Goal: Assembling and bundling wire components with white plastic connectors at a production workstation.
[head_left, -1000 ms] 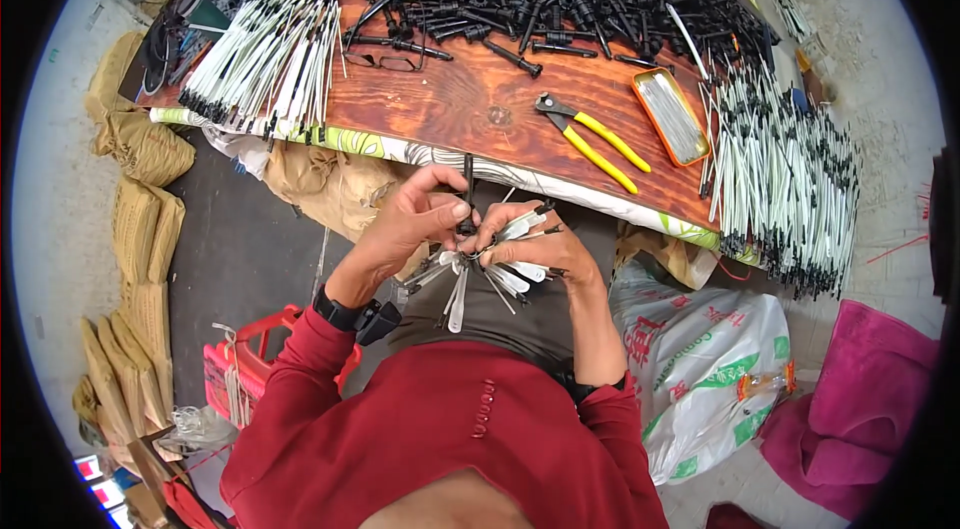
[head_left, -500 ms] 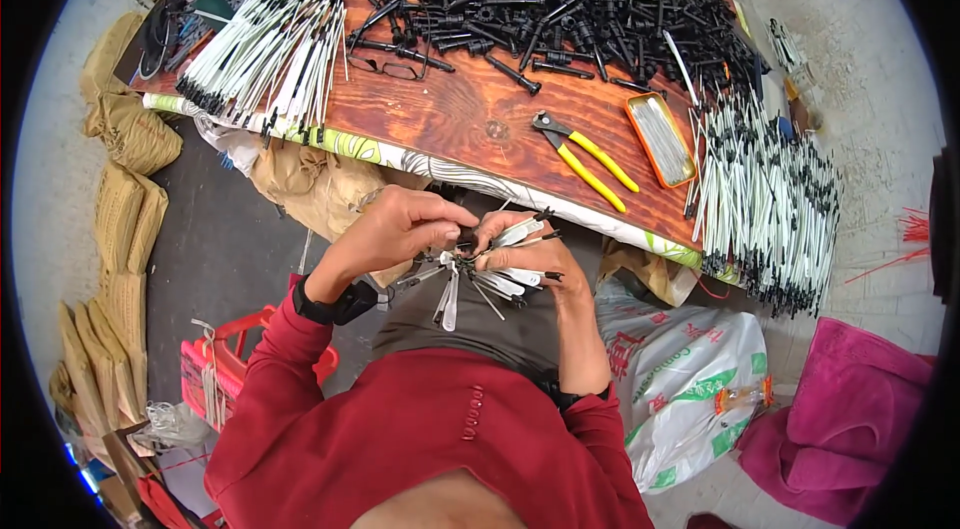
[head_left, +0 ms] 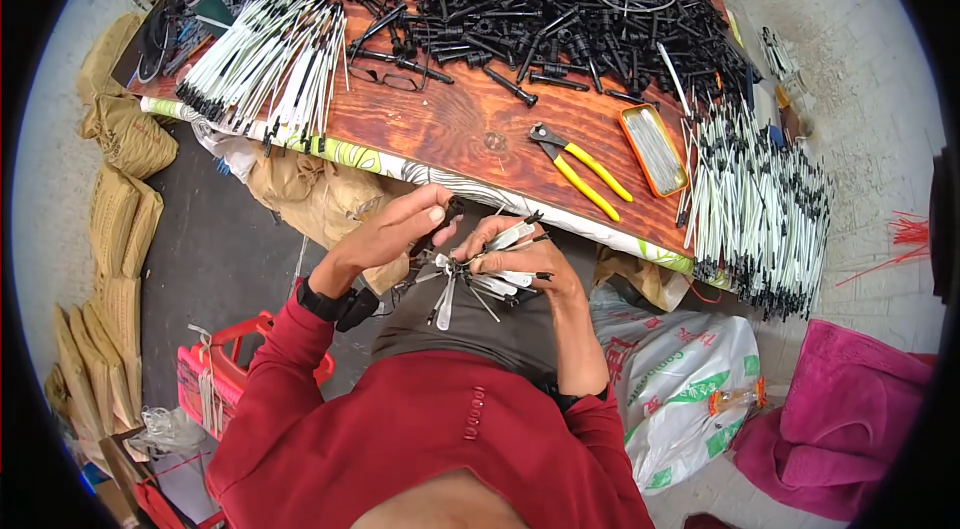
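Just past the table's near edge, over my lap, my right hand (head_left: 545,261) is closed round a bundle of thin white strips with black tips (head_left: 446,311). The strips fan out on both sides of the fingers. My left hand (head_left: 385,237) is raised left of the bundle, apart from it, its thumb and fingers pinched on a small black piece (head_left: 455,207). The exact kind of that piece is too small to make out. Yellow-handled cutting pliers (head_left: 585,172) lie on the table beyond my hands, beside an orange-rimmed tin (head_left: 655,151) of thin grey rods.
Black plastic fittings (head_left: 560,9) are heaped across the back of the wooden table (head_left: 440,129). White strips lie in piles at the left (head_left: 270,59) and right (head_left: 755,209). Eyeglasses (head_left: 388,79) rest near the left pile. A red basket (head_left: 215,369) and a plastic bag (head_left: 685,379) flank me.
My left hand has lifted up and away from the bundle, its fingertips now farther toward the table. My right hand stays closed on the strips, nearly in place. The view has shifted slightly.
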{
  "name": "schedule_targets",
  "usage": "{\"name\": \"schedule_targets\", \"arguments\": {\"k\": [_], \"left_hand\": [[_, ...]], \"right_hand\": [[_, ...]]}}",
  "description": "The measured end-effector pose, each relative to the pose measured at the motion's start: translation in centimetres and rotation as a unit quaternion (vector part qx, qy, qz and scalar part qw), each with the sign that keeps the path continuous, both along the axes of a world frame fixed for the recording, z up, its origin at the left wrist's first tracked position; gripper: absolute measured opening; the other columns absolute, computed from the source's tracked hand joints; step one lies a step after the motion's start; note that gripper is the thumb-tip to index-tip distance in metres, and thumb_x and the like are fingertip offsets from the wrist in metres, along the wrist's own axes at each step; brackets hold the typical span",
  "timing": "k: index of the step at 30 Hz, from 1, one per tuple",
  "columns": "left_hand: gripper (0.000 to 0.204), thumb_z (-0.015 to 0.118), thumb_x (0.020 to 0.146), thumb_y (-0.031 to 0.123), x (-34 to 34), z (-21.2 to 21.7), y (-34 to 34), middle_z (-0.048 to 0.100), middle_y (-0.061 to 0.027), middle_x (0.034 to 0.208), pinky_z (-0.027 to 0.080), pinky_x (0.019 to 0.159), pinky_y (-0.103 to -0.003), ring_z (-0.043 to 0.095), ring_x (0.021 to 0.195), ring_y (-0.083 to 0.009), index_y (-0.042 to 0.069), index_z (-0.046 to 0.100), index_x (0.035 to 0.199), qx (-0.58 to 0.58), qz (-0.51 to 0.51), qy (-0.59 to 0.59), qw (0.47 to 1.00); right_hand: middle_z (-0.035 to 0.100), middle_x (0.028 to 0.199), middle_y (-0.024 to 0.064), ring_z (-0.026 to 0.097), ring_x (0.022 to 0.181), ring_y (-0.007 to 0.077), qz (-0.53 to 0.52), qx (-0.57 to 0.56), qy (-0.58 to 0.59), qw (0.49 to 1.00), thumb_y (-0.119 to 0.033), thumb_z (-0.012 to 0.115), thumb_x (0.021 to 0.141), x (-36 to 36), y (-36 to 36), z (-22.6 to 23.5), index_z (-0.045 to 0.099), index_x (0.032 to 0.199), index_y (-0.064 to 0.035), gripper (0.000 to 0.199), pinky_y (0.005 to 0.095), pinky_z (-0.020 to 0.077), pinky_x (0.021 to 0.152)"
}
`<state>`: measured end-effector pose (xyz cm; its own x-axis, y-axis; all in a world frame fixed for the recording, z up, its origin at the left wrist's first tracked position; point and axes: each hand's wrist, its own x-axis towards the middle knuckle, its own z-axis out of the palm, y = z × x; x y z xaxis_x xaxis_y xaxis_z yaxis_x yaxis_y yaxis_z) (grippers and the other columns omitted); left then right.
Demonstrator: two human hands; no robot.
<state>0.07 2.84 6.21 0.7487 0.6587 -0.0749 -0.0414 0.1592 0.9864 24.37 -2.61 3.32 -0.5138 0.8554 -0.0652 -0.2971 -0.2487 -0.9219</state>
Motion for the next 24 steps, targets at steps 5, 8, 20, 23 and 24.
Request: {"name": "schedule_targets", "arguments": {"k": [5, 8, 20, 23, 24], "left_hand": [[0.02, 0.052, 0.107, 0.026, 0.0, 0.5, 0.9, 0.056, 0.0047, 0.096, 0.041, 0.075, -0.023, 0.047, 0.084, -0.0047, 0.006, 0.058, 0.108, -0.008, -0.069, 0.058, 0.996], [0.023, 0.052, 0.108, 0.028, -0.1, 0.8, 1.0, 0.055, 0.0066, 0.093, 0.04, 0.074, -0.022, 0.046, 0.083, -0.0039, 0.006, 0.057, 0.104, 0.033, -0.165, 0.107, 0.98], [0.025, 0.049, 0.109, 0.03, -0.4, -0.7, -2.7, 0.048, 0.0072, 0.085, 0.04, 0.068, -0.026, 0.045, 0.078, -0.0063, 0.008, 0.056, 0.1, -0.148, 0.069, 0.063, 0.985], [0.026, 0.052, 0.107, 0.03, -1.3, -1.4, -0.9, 0.049, 0.0015, 0.081, 0.042, 0.067, -0.03, 0.047, 0.073, -0.0116, 0.005, 0.057, 0.102, 0.023, -0.004, 0.088, 0.996], [0.026, 0.052, 0.107, 0.03, -1.2, -1.3, -0.5, 0.049, 0.0015, 0.081, 0.042, 0.067, -0.03, 0.047, 0.073, -0.0116, 0.005, 0.057, 0.102, 0.022, -0.006, 0.088, 0.996]], "right_hand": [[0.072, 0.092, 0.0057, 0.068, 0.091, 0.0144, 0.004, -0.001, -0.023, 1.0, -0.002, 0.078, 0.083, -0.2, 0.1, 0.8, 0.069, 0.093, -0.0016, 0.014, 0.0287, 0.0529, 0.082], [0.072, 0.092, 0.0051, 0.067, 0.089, 0.0126, 0.003, 0.005, -0.04, 0.999, -0.003, 0.077, 0.083, -0.7, 0.0, 0.6, 0.069, 0.093, -0.0019, 0.013, 0.0279, 0.0518, 0.079], [0.072, 0.093, 0.0092, 0.069, 0.095, 0.0171, 0.007, 0.039, -0.037, 0.999, 0.0, 0.078, 0.081, -1.0, -0.2, 0.9, 0.07, 0.092, -0.0003, 0.014, 0.0311, 0.0547, 0.084], [0.073, 0.094, 0.0112, 0.069, 0.098, 0.0192, 0.031, 0.03, -0.061, 0.997, 0.001, 0.077, 0.08, -1.2, 0.0, 0.8, 0.071, 0.092, 0.0003, 0.013, 0.0323, 0.0551, 0.086], [0.073, 0.095, 0.0118, 0.069, 0.098, 0.0197, 0.02, 0.028, -0.045, 0.998, 0.001, 0.078, 0.08, -1.2, 0.0, 0.7, 0.071, 0.092, 0.0003, 0.014, 0.0327, 0.0554, 0.086]]}}
